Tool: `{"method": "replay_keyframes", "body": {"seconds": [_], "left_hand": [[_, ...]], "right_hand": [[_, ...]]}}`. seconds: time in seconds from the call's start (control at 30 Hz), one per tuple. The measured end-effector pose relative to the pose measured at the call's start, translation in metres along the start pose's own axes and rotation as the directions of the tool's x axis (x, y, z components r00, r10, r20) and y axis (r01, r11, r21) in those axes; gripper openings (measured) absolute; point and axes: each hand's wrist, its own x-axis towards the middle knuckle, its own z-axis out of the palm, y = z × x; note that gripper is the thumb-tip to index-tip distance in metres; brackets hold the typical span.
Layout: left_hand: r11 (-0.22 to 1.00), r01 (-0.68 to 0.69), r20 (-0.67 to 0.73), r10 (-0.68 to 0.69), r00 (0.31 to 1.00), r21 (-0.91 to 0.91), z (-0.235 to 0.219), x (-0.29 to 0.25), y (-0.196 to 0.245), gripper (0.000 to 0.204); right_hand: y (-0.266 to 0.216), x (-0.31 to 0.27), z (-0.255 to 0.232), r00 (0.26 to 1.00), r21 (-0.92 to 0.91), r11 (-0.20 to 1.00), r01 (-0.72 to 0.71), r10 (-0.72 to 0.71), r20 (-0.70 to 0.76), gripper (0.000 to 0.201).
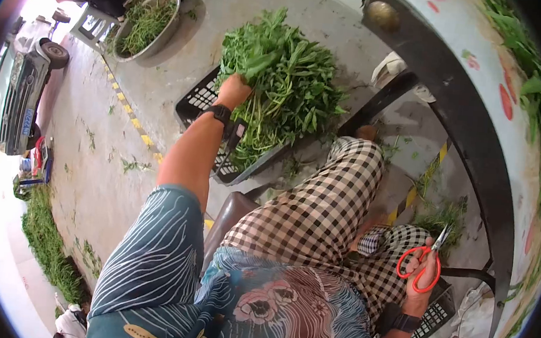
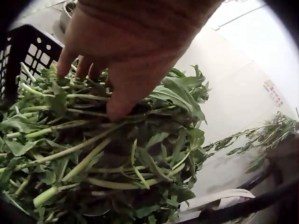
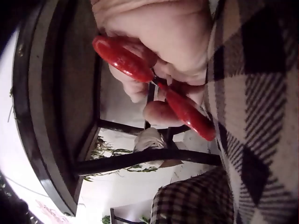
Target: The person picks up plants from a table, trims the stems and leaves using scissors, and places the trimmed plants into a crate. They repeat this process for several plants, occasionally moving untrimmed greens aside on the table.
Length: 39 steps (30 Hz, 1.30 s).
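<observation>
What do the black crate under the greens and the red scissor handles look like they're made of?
The black crate looks like moulded plastic: matte, with a regular grid of square holes in its wall. The scissors in the right hand have glossy red handles, likely plastic or a plastic coating over metal; the blades look like bare grey metal.

Greens (image 1: 284, 81) hide most of the crate (image 1: 193, 102).
</observation>
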Motion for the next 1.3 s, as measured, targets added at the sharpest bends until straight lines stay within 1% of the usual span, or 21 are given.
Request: {"method": "replay_keyframes", "body": {"seconds": [0.1,0.13,0.23,0.3,0.4,0.43,0.47,0.53,0.57,0.6,0.63,0.67,0.77,0.87,0.9,1.0,1.03,1.13,1.17,1.27,1.3], "left_hand": [[0.988,-0.047,0.016,0.045,0.999,0.144,-0.022,-0.001,0.001,0.031],[0.992,-0.063,-0.027,0.066,0.997,0.107,-0.025,-0.003,-0.004,0.03],[0.998,-0.038,-0.004,0.038,0.999,-0.04,-0.041,-0.011,-0.005,0.03],[0.987,-0.041,0.01,0.043,0.999,-0.153,-0.049,-0.024,0.001,0.029],[0.934,-0.152,0.032,0.171,0.985,-0.323,-0.037,-0.021,-0.019,0.031],[0.879,-0.412,-0.096,0.401,0.911,-0.24,-0.042,-0.036,-0.01,0.032],[0.832,-0.071,-0.014,0.076,0.997,-0.551,-0.04,-0.047,0.01,0.038],[0.791,-0.099,-0.009,0.118,0.993,-0.604,-0.008,-0.029,-0.009,0.046],[0.835,-0.094,-0.101,0.046,0.994,-0.542,-0.004,-0.031,-0.008,0.055],[0.869,-0.044,-0.093,-0.002,0.996,-0.492,0.01,-0.027,-0.021,0.064],[0.959,-0.085,-0.219,0.025,0.975,-0.269,0.02,-0.028,-0.023,0.066],[0.995,-0.094,-0.332,0.079,0.94,-0.03,0.029,-0.03,-0.026,0.068],[0.996,-0.052,-0.374,0.019,0.927,-0.076,0.024,-0.044,-0.016,0.064],[0.974,0.116,-0.272,-0.168,0.947,-0.197,0.014,-0.051,-0.015,0.054],[0.978,0.147,-0.161,-0.17,0.972,-0.148,0.006,-0.048,-0.015,0.039],[0.985,0.127,-0.212,-0.149,0.966,-0.116,0.003,-0.055,-0.01,0.031],[0.986,0.085,-0.208,-0.113,0.972,-0.14,0.0,-0.061,-0.003,0.035],[0.967,0.047,-0.343,-0.133,0.93,-0.249,0.012,-0.064,0.001,0.046],[0.976,0.081,-0.304,-0.141,0.942,-0.201,0.014,-0.061,0.002,0.056],[0.982,0.124,-0.05,-0.132,0.99,-0.143,0.018,-0.057,0.019,0.062],[0.996,0.078,-0.121,-0.083,0.989,-0.04,0.024,-0.054,0.024,0.065]], "right_hand": [[0.001,0.003,0.005,1.0,0.017,1.0,0.005,-0.005,-0.007,0.039],[0.0,0.005,0.006,1.0,0.024,1.0,0.003,-0.003,0.0,0.039],[-0.001,0.009,0.005,0.999,0.04,0.999,-0.015,0.013,0.048,0.04],[0.0,0.01,0.007,0.999,0.045,0.999,-0.025,0.023,0.041,0.04],[-0.001,0.012,0.007,0.998,0.053,0.998,-0.028,0.025,0.062,0.039],[0.0,0.013,0.006,0.997,0.06,0.998,-0.026,0.021,0.075,0.039],[0.0,0.012,0.007,0.998,0.055,0.998,-0.008,0.005,0.069,0.039],[0.0,0.009,0.006,0.998,0.044,0.999,0.025,-0.027,0.053,0.038],[0.0,0.008,0.006,0.998,0.04,0.998,0.04,-0.042,0.055,0.038],[0.002,0.008,0.004,0.998,0.053,0.998,0.035,-0.038,0.042,0.039],[0.003,0.009,0.001,0.999,0.065,0.997,0.029,-0.031,0.031,0.039],[0.004,0.009,-0.001,1.0,0.076,0.997,0.022,-0.023,0.019,0.039],[0.001,0.006,0.004,1.0,0.114,0.993,-0.006,0.007,-0.005,0.039],[0.002,0.007,0.004,1.0,0.11,0.994,0.009,-0.009,-0.002,0.04],[0.002,0.007,0.003,1.0,0.112,0.994,0.014,-0.015,0.009,0.039],[0.004,0.009,-0.001,0.999,0.11,0.994,0.025,-0.028,0.032,0.039],[0.003,0.009,-0.001,0.999,0.103,0.994,0.027,-0.03,0.032,0.039],[0.001,0.007,0.002,1.0,0.097,0.995,0.025,-0.027,0.017,0.039],[0.001,0.007,0.003,1.0,0.096,0.995,0.022,-0.023,0.008,0.039],[0.0,0.007,0.001,1.0,0.115,0.993,-0.002,-0.002,0.03,0.039],[0.0,0.008,0.003,1.0,0.12,0.993,-0.001,-0.002,0.029,0.039]]}}
